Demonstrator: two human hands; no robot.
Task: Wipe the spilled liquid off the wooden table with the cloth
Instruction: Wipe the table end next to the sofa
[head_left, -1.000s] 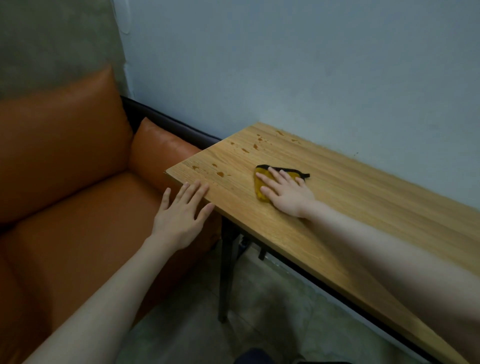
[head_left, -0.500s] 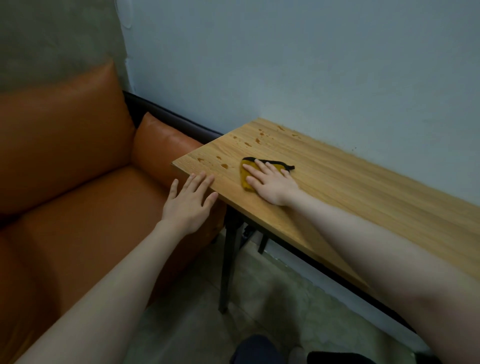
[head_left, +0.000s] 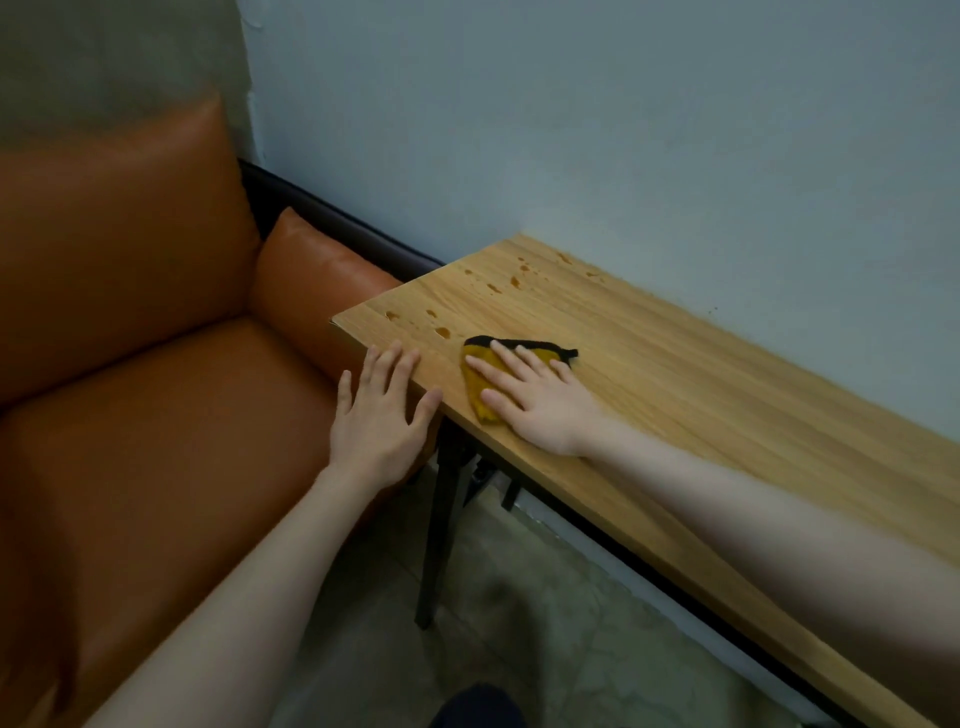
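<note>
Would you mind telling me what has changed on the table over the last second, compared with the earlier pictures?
Little has visibly changed. The right hand keeps its flat fingers pressed on the yellow cloth, just short of the nearest drops; any sliding cannot be told apart from the head camera's own shift. The left hand stays open at the table's near edge. The drops by the corner remain unwiped.

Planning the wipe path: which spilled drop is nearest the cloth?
The drop just left of the cloth, last of three near the table's end; the others cluster by the wall.
</note>
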